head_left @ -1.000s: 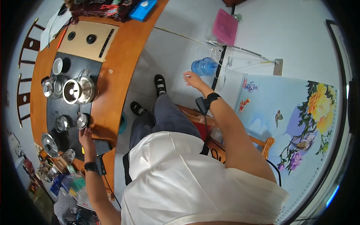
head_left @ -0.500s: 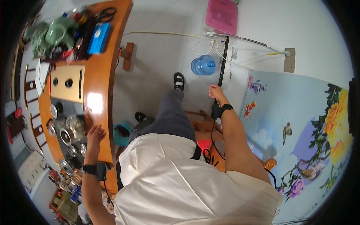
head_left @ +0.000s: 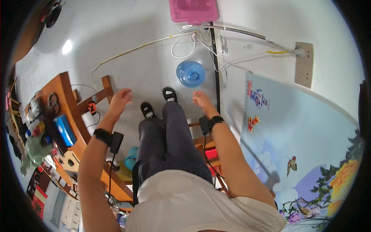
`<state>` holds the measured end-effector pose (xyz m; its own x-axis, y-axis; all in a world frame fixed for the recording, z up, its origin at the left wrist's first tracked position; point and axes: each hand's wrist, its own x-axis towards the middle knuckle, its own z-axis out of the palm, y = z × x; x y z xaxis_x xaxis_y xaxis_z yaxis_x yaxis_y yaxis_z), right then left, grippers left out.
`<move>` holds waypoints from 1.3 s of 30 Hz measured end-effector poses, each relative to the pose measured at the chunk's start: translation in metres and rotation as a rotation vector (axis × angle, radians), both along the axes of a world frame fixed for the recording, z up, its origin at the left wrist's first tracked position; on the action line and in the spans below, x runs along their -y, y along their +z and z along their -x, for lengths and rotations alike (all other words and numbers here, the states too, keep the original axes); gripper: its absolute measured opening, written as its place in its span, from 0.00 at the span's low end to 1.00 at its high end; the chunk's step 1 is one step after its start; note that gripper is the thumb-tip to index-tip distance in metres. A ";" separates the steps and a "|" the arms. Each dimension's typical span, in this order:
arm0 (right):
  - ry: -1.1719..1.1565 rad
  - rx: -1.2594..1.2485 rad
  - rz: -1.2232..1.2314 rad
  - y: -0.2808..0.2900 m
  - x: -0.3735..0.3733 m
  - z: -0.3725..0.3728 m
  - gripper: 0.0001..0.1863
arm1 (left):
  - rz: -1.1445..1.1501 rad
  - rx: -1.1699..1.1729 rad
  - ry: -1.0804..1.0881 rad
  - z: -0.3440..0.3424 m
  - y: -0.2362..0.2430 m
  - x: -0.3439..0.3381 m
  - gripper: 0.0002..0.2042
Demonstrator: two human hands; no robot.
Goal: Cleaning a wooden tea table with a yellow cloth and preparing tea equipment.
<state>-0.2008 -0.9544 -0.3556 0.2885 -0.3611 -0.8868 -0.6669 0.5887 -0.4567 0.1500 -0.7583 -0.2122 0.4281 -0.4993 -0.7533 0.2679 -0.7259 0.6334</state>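
Note:
My left hand (head_left: 121,101) hangs over the pale floor beyond the corner of the wooden table, holding nothing, its fingers loosely extended. Just below a large blue water-cooler bottle (head_left: 190,74), as I look down, my right hand (head_left: 201,99) is bare too, with fingers loosely bent and apart. The bottle lies or stands on the floor near the wall, and neither hand visibly touches it. Both wrists wear a black strap with a small box and a cable.
A wooden table (head_left: 71,108) with a blue box (head_left: 64,130) and clutter is on the left. White cables (head_left: 193,40) lie on the floor near a pink-lidded bin (head_left: 194,11). The right wall carries a socket (head_left: 304,63) and a flowered poster (head_left: 278,116). A teal bucket (head_left: 131,157) stands by my legs.
My view has turned, so the table has shifted down and left. My left hand has moved from over the tabletop to above the floor. The bottle appears nearer my right hand.

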 end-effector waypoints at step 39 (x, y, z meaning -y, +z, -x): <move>-0.772 0.059 0.452 -0.366 -0.072 -0.074 0.25 | -0.097 -0.267 -0.249 0.026 -0.273 0.059 0.17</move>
<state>-0.1264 -0.8823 -0.7217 -0.1389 -0.7847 -0.6041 -0.1274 0.6191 -0.7749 0.1240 -0.8172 -0.4853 0.0850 -0.4841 -0.8709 0.2222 -0.8428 0.4902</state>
